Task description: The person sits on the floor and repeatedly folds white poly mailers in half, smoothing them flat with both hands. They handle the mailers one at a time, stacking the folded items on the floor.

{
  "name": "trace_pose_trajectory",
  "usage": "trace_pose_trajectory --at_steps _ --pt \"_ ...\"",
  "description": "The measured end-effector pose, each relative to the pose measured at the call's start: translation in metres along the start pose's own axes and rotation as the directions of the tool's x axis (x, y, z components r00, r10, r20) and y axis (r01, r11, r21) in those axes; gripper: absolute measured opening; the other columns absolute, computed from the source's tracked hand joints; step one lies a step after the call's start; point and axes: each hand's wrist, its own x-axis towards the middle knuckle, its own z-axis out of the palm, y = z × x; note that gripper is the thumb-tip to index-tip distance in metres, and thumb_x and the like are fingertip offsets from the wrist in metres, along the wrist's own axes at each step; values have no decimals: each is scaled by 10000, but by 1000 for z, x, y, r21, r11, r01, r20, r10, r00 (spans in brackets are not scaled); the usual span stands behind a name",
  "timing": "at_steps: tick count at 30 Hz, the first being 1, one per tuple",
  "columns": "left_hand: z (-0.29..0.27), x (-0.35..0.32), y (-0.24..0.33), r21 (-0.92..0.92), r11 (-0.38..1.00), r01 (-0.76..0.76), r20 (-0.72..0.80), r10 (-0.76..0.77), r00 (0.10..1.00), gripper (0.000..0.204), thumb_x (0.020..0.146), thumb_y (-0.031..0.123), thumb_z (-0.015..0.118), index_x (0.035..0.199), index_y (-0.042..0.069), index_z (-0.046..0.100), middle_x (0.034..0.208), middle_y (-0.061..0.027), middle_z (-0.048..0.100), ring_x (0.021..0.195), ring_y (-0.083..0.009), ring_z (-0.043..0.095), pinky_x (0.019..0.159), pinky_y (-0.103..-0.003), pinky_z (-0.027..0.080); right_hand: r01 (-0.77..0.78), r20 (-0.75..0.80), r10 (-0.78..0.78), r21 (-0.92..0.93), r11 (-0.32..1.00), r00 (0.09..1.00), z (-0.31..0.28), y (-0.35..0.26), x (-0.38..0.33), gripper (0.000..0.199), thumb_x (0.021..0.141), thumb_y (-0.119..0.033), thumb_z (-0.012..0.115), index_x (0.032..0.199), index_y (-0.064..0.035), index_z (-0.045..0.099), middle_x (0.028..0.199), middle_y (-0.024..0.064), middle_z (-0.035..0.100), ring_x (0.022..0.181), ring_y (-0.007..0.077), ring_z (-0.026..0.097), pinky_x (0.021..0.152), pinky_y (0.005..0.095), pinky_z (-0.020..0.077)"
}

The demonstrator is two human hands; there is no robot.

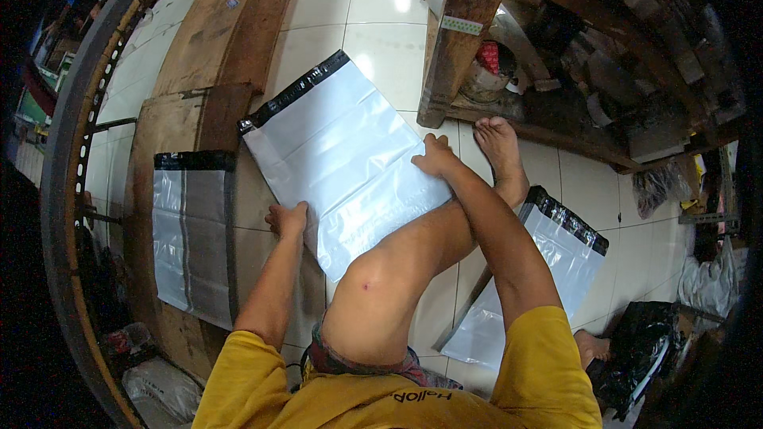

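Observation:
A large white plastic mailing bag (350, 135) with a black strip along its far end is spread in front of me, tilted, its near end against my bent knee. My left hand (288, 219) is closed at the bag's left edge, its thumb along the plastic. On the opposite edge, the fingers of my right hand (435, 157) pinch the plastic. A second mailing bag (191, 230) lies on the wood to my left. Another white mailing bag (548, 258) rests on the floor at my right, partly hidden by my right arm.
Wooden planks (203, 40) run along the left, beside a curved-looking metal rack frame (63, 151). A heavy wooden bench (465, 48) with cluttered shelves stands at the far right. Black plastic (640, 342) lies at the lower right. My bare foot (501, 155) is on the tiles.

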Motion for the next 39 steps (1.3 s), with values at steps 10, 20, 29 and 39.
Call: trace_pose_trajectory --at_steps 10,20,29,39 --pt "13 27 -25 -584 806 -95 97 185 978 745 743 210 754 1316 -82 377 1305 -244 529 1165 -354 566 993 -433 468 182 71 -202 217 959 977 -4 -3 -4 591 879 -266 622 1363 14 429 1290 295 583 1204 420 577 1023 467 459" --pt "-41 34 7 -829 558 47 296 365 883 460 797 239 698 1164 -28 626 1081 -150 655 933 -288 625 880 -409 502 317 -201 -277 209 925 940 -54 -75 -86 346 918 -117 519 1259 -67 553 1116 272 652 1081 442 617 944 509 480" --pt "-216 17 39 -838 357 -413 -69 682 728 699 801 200 704 1400 -60 456 1278 -187 582 1103 -305 588 999 -377 452 567 -461 -429 214 796 777 -173 -118 -225 385 893 -135 539 1264 -33 561 1148 270 648 1114 440 599 958 492 465" --pt "-244 -193 39 -879 276 -388 -32 778 628 450 887 165 687 1249 -78 577 1090 -133 658 999 -196 623 929 -301 476 494 -651 -121 427 757 749 -180 -1 -448 398 933 -210 617 1274 -16 554 1084 159 667 951 203 628 822 343 503"
